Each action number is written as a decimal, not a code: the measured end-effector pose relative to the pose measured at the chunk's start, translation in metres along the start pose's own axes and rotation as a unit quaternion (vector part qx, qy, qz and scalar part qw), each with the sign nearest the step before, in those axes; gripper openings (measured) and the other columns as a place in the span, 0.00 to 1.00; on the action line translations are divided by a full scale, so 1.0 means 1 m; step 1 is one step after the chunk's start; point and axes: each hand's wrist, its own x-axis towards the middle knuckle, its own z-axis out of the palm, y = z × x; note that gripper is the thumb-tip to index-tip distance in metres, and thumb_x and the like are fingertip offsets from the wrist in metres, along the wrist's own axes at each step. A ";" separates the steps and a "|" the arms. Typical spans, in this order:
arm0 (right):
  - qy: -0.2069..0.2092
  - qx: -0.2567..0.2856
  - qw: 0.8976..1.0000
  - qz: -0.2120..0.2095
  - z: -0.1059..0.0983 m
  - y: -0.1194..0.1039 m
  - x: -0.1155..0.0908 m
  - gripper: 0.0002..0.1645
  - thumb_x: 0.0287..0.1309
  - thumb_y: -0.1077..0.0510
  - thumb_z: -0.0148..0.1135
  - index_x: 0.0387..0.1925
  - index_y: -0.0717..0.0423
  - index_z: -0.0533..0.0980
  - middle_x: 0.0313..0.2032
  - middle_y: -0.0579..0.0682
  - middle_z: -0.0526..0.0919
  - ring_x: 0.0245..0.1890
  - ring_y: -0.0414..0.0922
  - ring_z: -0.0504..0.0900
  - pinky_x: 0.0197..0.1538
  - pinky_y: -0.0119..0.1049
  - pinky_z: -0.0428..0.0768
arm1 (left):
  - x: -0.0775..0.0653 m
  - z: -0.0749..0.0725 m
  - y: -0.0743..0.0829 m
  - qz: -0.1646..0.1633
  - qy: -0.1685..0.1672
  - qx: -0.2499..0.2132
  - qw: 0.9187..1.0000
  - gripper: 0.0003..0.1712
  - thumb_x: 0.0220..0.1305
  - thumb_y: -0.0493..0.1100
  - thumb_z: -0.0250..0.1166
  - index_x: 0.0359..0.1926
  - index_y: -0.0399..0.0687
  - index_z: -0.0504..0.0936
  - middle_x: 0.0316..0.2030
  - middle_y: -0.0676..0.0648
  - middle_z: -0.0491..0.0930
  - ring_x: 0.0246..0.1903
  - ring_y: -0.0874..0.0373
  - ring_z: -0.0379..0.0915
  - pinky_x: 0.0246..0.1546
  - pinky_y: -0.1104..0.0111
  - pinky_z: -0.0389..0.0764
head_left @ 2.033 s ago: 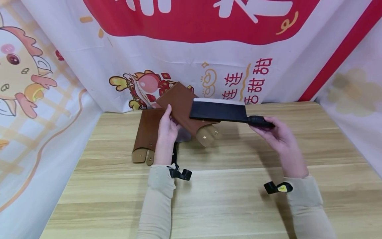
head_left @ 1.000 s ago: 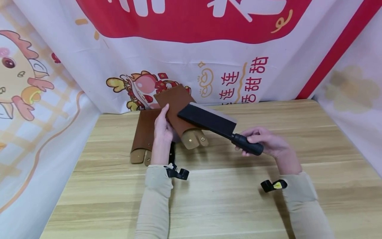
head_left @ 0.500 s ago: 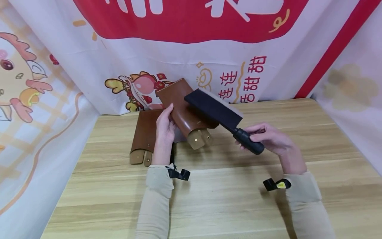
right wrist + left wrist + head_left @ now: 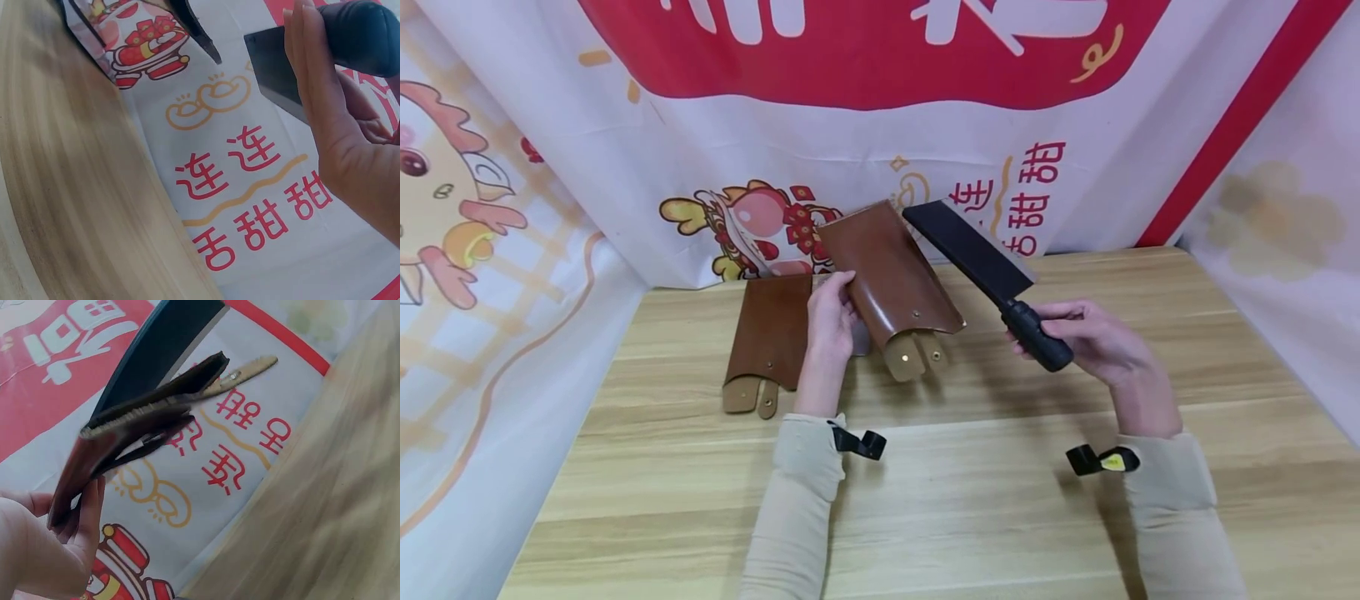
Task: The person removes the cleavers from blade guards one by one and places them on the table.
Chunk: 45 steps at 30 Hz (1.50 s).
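My left hand (image 4: 831,325) grips a brown leather knife sheath (image 4: 887,271) by its left edge and holds it tilted above the table. Two tan snap tabs hang at the sheath's near end; in the left wrist view the sheath (image 4: 134,415) appears edge-on with a gap along its side. My right hand (image 4: 1097,342) holds a black cleaver (image 4: 970,250) by its handle, the blade raised toward the back left. Blade and sheath are apart in the head view. From the right wrist, the cleaver's handle (image 4: 362,37) shows in the hand, with part of the blade beyond.
A second brown sheath (image 4: 771,325) lies flat on the wooden table (image 4: 970,500), left of my left hand. Beside it a grey blade-like piece (image 4: 860,340) is mostly hidden behind that hand. A printed cloth (image 4: 865,133) hangs along the table's back edge.
The cleaver has moved from overlapping the held sheath to apart from it, up and right over the last second. The sheath has shifted right, and its front now faces the head camera more.
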 end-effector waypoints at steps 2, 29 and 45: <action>0.015 0.007 1.000 0.003 0.001 0.000 0.000 0.24 0.76 0.74 0.41 0.59 0.66 0.81 0.51 0.69 0.85 0.50 0.57 0.88 0.58 0.46 0.83 | -0.001 0.002 -0.003 0.001 -0.001 0.009 1.000 0.04 0.72 0.36 0.61 0.37 0.43 0.79 0.33 0.49 0.84 0.36 0.56 0.81 0.41 0.67 0.79; 0.120 0.167 0.979 0.009 -0.005 0.009 0.004 0.17 0.75 0.74 0.46 0.57 0.71 0.77 0.54 0.64 0.82 0.51 0.57 0.86 0.59 0.47 0.82 | -0.007 0.012 -0.035 -0.016 -0.035 0.108 0.993 0.05 0.72 0.41 0.66 0.44 0.45 0.83 0.35 0.50 0.82 0.31 0.60 0.77 0.34 0.72 0.78; 0.149 0.038 0.986 0.067 -0.008 0.019 0.012 0.17 0.75 0.73 0.48 0.53 0.65 0.81 0.49 0.64 0.86 0.49 0.55 0.88 0.55 0.44 0.84 | -0.003 0.010 -0.051 -0.044 -0.035 0.143 0.988 0.18 0.73 0.43 0.65 0.59 0.40 0.82 0.41 0.48 0.84 0.35 0.59 0.79 0.41 0.69 0.80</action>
